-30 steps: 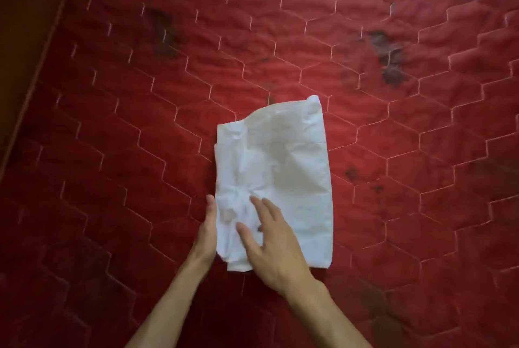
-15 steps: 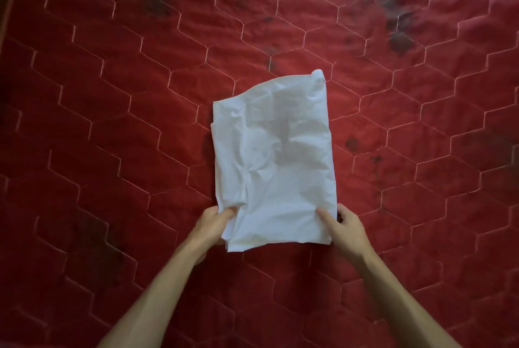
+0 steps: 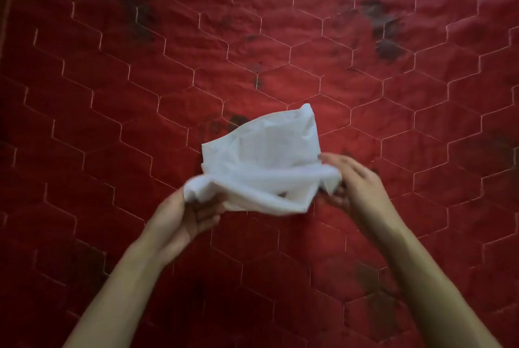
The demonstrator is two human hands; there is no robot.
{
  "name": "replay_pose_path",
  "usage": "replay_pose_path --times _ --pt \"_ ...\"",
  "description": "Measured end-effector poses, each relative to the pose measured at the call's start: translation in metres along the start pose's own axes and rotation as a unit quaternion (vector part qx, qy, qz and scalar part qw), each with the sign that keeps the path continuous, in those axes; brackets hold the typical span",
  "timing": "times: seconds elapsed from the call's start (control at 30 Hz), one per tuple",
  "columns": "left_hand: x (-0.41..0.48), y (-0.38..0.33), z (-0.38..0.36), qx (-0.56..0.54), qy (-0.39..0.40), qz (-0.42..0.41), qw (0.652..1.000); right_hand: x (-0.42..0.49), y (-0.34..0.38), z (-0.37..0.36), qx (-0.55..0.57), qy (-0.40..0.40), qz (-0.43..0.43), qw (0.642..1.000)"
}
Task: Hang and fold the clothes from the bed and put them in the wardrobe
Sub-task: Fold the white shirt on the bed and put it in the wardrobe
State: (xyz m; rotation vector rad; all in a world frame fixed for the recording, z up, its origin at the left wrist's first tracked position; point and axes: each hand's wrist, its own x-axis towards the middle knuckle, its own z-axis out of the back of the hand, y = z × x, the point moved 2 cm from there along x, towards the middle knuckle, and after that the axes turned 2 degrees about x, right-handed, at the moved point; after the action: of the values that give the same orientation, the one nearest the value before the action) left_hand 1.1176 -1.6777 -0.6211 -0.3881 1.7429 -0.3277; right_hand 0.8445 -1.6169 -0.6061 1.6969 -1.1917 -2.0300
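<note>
L hand [image 3: 184, 214] is gripping the near-left corner of white garment [image 3: 264, 162], palm turned up, fingers curled under. R hand [image 3: 358, 183] is pinching near-right edge, knuckles up. Garment is sagging between them over red quilted bed [image 3: 112, 100]. Count: 2 hands, 1 garment.

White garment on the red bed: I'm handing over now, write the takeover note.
Left grip: holds the near left corner of the crumpled white fabric garment.
Right grip: holds its near right corner.
Garment's near edge is raised over the red hexagon-quilted mattress; far edge seems to rest on it.
Done: nothing finished; fold under way.
To do: complete the fold, carry it to the wardrobe, not in view.
</note>
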Motion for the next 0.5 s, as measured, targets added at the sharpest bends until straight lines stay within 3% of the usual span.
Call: replay_pose_path --times 0.07,0.13,0.17,0.2,0.27,0.33,0.4,0.5 --pt "0.024 -0.021 -0.005 -0.011 -0.033 -0.029 0.999 0.035 0.01 -0.012 0.034 -0.02 0.021 0.999" --pt "0.047 -0.033 -0.009 0.063 -0.096 -0.089 0.989 0.06 0.01 -0.025 -0.043 -0.042 0.055 0.997" --pt "0.057 -0.034 -0.011 0.14 -0.145 -0.137 0.97 0.067 0.006 -0.029 -0.132 -0.059 0.084 0.986" --pt "0.064 -0.034 -0.013 0.245 -0.206 -0.202 0.925 0.069 0.004 -0.034 -0.234 -0.084 0.133 0.959" --pt "0.07 -0.027 -0.024 0.443 -0.268 -0.366 0.773 0.064 -0.003 -0.047 -0.39 -0.127 0.278 0.869" --pt "0.079 -0.01 -0.044 0.544 -0.217 -0.481 0.652 0.058 -0.015 -0.069 -0.455 -0.095 0.378 0.801" --pt "0.097 0.011 -0.058 0.624 -0.147 -0.505 0.577 0.061 -0.04 -0.088 -0.527 0.001 0.404 0.748" --pt "0.131 0.028 -0.054 0.772 -0.129 -0.423 0.457 0.089 -0.076 -0.08 -0.633 0.052 0.369 0.679"
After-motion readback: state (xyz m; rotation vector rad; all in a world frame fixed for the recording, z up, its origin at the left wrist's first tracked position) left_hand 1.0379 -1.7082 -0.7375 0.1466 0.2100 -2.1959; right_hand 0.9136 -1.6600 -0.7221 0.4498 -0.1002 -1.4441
